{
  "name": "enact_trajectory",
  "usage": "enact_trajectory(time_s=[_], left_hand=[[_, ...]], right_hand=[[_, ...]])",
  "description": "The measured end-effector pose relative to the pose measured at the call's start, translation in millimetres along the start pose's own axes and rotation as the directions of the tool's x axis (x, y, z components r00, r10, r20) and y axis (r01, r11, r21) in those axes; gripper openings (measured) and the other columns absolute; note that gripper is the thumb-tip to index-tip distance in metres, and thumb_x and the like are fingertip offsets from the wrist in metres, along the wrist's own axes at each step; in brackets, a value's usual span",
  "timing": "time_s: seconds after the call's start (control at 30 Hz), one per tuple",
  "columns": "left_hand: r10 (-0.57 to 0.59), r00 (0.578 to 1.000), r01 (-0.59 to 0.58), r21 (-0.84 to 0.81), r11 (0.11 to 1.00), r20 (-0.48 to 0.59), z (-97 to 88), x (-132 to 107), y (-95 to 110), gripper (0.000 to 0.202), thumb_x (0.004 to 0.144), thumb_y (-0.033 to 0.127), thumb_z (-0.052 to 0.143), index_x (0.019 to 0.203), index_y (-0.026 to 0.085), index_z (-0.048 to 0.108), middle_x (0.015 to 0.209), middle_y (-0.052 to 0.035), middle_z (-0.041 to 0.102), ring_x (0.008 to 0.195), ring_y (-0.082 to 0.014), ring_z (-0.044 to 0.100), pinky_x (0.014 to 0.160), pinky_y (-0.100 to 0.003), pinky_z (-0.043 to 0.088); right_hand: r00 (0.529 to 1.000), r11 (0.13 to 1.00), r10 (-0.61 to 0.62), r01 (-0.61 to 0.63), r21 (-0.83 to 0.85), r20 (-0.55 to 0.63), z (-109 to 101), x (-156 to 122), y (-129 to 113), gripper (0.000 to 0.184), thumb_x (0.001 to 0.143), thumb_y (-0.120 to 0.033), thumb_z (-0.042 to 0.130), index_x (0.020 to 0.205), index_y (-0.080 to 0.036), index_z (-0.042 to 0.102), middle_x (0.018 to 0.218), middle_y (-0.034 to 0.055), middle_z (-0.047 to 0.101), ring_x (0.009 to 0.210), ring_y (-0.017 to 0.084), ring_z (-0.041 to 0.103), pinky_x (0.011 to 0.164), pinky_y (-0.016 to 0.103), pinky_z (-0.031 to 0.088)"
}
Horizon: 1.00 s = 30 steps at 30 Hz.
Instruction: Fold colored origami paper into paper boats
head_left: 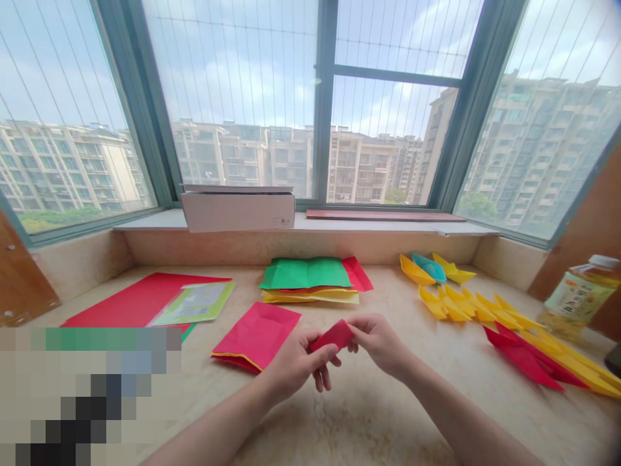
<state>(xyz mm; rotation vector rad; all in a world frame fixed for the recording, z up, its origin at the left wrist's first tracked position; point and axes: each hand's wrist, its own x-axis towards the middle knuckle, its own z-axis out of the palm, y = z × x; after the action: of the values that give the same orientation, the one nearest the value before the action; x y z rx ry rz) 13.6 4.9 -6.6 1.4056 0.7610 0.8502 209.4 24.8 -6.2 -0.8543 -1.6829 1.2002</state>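
Note:
A small folded piece of red paper (334, 335) is held above the marble counter (369, 414) between both hands. My left hand (295, 364) pinches its left end with thumb on top and fingers curled beneath. My right hand (379, 342) pinches its right end with closed fingertips. Just left of the hands lies a folded pink-red sheet (257, 333) over a yellow one.
A stack of green, red and yellow sheets (310, 278) lies behind the hands. Several folded yellow, blue and red paper boats (466, 301) lie at the right, beside a drink bottle (579, 294). A big red sheet (130, 301) with a pamphlet (194, 303) lies left. A white box (237, 208) sits on the windowsill.

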Motion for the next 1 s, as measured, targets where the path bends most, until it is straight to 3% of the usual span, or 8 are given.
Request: enact_trajectory(time_s=[0.13, 0.33, 0.53, 0.67, 0.87, 1.0], left_hand=[[-0.035, 0.997, 0.036, -0.015, 0.999, 0.068, 2.5, -2, -2, 0.040, 0.081, 0.046, 0.070, 0.098, 0.010, 0.066, 0.076, -0.0054, 0.069, 0.045, -0.0112, 0.063, 0.039, -0.017, 0.045], [0.007, 0.997, -0.004, -0.033, 0.999, 0.081, 0.3, 1, -5, 0.036, 0.082, 0.044, 0.070, 0.095, 0.010, 0.066, 0.076, -0.0039, 0.067, 0.044, -0.0088, 0.060, 0.037, -0.016, 0.041], [0.044, 0.999, -0.043, -0.063, 0.997, 0.020, 3.2, 2, -3, 0.034, 0.084, 0.044, 0.068, 0.091, 0.011, 0.064, 0.077, -0.0035, 0.066, 0.045, -0.0090, 0.060, 0.038, -0.017, 0.040], [0.090, 0.995, -0.092, -0.037, 0.995, -0.041, 3.0, 3, -3, 0.032, 0.083, 0.043, 0.069, 0.086, 0.012, 0.063, 0.074, -0.0026, 0.065, 0.045, -0.0089, 0.059, 0.038, -0.017, 0.039], [0.071, 0.996, -0.071, 0.013, 0.997, -0.053, 4.7, 2, -3, 0.030, 0.082, 0.041, 0.069, 0.083, 0.012, 0.061, 0.072, -0.0016, 0.064, 0.043, -0.0079, 0.057, 0.037, -0.017, 0.038], [0.084, 0.993, -0.073, 0.125, 0.989, -0.082, 5.9, -2, 1, 0.028, 0.087, 0.040, 0.063, 0.082, 0.013, 0.063, 0.067, 0.0000, 0.061, 0.042, -0.0089, 0.057, 0.036, -0.017, 0.037]], right_hand=[[0.999, 0.999, 0.030, -0.031, -0.027, -0.010, 1, -2, -3, 0.035, 0.083, -0.045, 0.068, 0.068, -0.014, 0.073, 0.056, 0.0013, 0.063, 0.052, 0.010, 0.050, 0.051, 0.023, 0.040], [0.995, 0.999, 0.033, -0.034, -0.012, -0.091, 5, -4, -4, 0.036, 0.084, -0.046, 0.068, 0.068, -0.014, 0.070, 0.055, 0.0000, 0.060, 0.051, 0.009, 0.049, 0.050, 0.022, 0.037], [0.996, 0.997, -0.018, 0.024, 0.070, -0.087, 5, -7, -9, 0.055, 0.095, -0.058, 0.047, 0.067, -0.013, 0.065, 0.055, 0.0005, 0.056, 0.046, 0.009, 0.047, 0.045, 0.022, 0.033], [1.000, 0.999, -0.007, 0.007, 0.049, -0.003, 7, -10, -12, 0.047, 0.092, -0.054, 0.055, 0.072, -0.013, 0.066, 0.059, 0.0003, 0.057, 0.049, 0.009, 0.049, 0.047, 0.021, 0.035], [0.996, 0.999, -0.048, 0.048, -0.011, -0.079, 13, -11, -8, 0.043, 0.095, -0.049, 0.053, 0.073, -0.014, 0.063, 0.062, 0.0007, 0.058, 0.053, 0.010, 0.052, 0.050, 0.022, 0.039], [0.998, 0.999, -0.049, 0.049, 0.006, -0.038, 15, -10, -6, 0.040, 0.095, -0.049, 0.054, 0.080, -0.014, 0.066, 0.066, 0.0010, 0.060, 0.056, 0.010, 0.054, 0.052, 0.022, 0.041]])
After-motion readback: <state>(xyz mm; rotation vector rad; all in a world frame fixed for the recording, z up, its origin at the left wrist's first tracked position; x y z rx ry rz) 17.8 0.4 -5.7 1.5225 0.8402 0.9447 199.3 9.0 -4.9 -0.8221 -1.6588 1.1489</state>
